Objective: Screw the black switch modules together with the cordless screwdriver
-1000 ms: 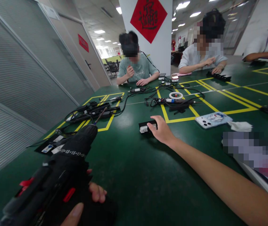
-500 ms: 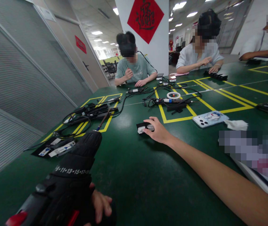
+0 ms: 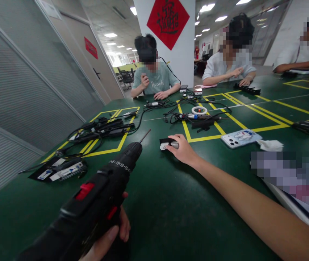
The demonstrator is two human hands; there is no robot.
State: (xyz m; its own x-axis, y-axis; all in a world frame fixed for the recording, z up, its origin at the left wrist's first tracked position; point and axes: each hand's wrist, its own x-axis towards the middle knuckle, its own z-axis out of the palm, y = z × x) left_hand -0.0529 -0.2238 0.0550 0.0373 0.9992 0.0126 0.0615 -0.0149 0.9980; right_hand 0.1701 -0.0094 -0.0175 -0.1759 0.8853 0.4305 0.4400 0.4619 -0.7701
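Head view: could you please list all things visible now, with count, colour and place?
Power drill: one, black and red, left.
Small part: one, black and silver, mid-table.
Phone: one, pale blue, right.
Tissue: one, white, beside phone.
Ring: one, white, far centre.
Corded tools: several, mostly black, left and centre.
Table: one, green, centre.
Diamond sign: one, red, on pillar.
Pixelated item: one, mostly pale, right.
People: three, across table.
Left hand: one, bare, on power drill.
Right hand: one, bare, on small part.

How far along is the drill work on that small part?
Done: the drill has its bit fitted. In hand: the left hand holds the drill, the right hand the part. Left, probably: bringing bit to part, as they look apart. Any work already in the part, I cannot tell.
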